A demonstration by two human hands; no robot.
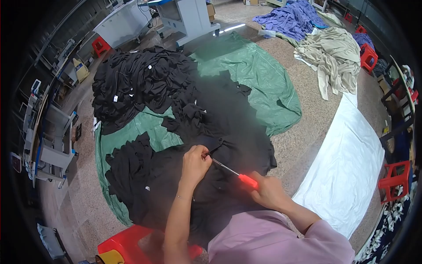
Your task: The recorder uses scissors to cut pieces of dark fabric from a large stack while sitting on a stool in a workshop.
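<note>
My right hand (269, 192) is closed round the red handle of a tool (249, 181) with a thin straight metal shaft, which resembles a screwdriver. Its shaft points up and left to my left hand (196, 164). There the fingers are pinched together on a black garment (212, 144), close to the tool's tip. The tip itself is hidden at the fingers. Dark cloth lies beneath both hands, and part of it looks hazy.
A large heap of black garments (145, 81) lies on a green sheet (268, 79). Purple (292, 20) and beige cloth (332, 50) are piled at the far right. A white sheet (345, 163) and a red stool (394, 181) are on the right; another red stool (127, 244) is near me.
</note>
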